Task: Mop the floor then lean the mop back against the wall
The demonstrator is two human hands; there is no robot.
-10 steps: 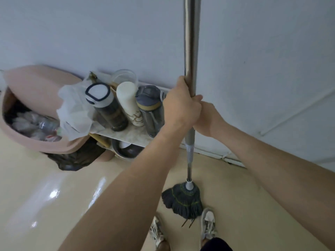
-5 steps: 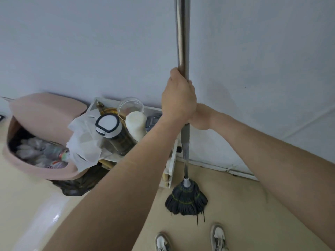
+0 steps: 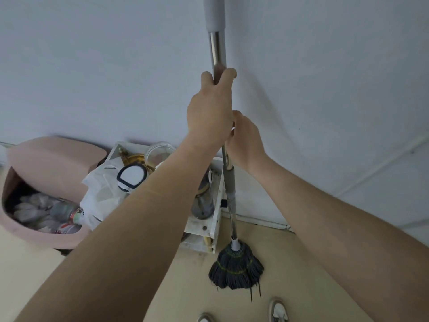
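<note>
Pink bin [image 3: 46, 239] of crumpled wrappers [image 3: 34, 205] and a bottle [image 3: 65, 211]; left hand [image 3: 210, 112] and right hand [image 3: 246, 142], fingers [image 3: 228, 74] curled round mop handle [image 3: 217, 49].

Mop pole [image 3: 217, 52] shiny smooth metal; mop head [image 3: 235, 268] dark stringy cloth; wall [image 3: 92, 66] matt; floor [image 3: 290, 263] smooth.

mop [image 3: 229, 180] moved from shoes [image 3: 278, 312] to beside shelf [image 3: 217, 219]; left hand [image 3: 210, 112] higher
</note>
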